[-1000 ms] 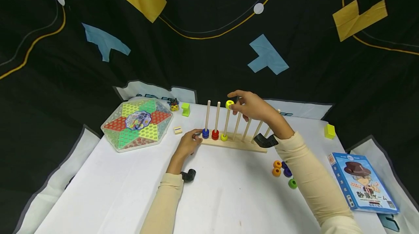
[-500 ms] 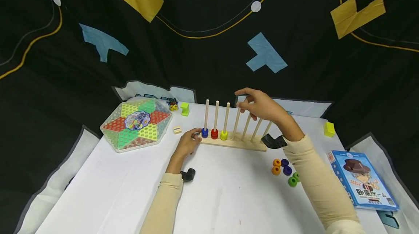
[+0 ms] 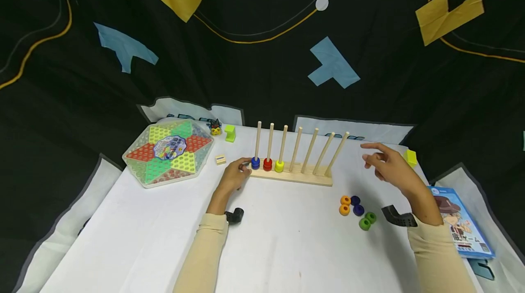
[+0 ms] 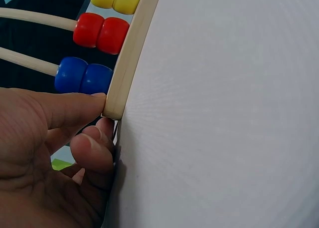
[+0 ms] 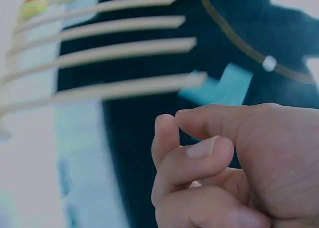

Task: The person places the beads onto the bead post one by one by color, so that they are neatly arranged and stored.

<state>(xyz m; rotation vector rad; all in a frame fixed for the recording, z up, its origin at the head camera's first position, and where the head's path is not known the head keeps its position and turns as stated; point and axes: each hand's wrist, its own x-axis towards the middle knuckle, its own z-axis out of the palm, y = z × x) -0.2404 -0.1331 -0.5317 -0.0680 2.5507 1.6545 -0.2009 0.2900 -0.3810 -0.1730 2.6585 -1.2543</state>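
A wooden peg rack (image 3: 295,176) stands at the back middle of the table, several upright pegs along its base. Pairs of blue beads (image 3: 255,163), red beads (image 3: 267,165) and yellow beads (image 3: 279,166) sit low on the three leftmost pegs; the other pegs are bare. My left hand (image 3: 234,176) grips the left end of the base; in the left wrist view its thumb (image 4: 79,108) lies against the wood beside the blue beads, fingers curled beneath. My right hand (image 3: 387,165) is in the air right of the rack, fingers loosely bent, holding nothing.
Loose orange beads (image 3: 344,210), purple beads (image 3: 358,210) and green beads (image 3: 364,224) lie right of the rack's front. A hexagonal game board (image 3: 141,173) is at the left. A blue box (image 3: 471,238) and a yellow-green block (image 3: 410,157) are at the right.
The upper yellow bead has dropped down its peg onto the lower one, released by my right hand. That hand has then moved right, away from the rack. My left hand has stayed.
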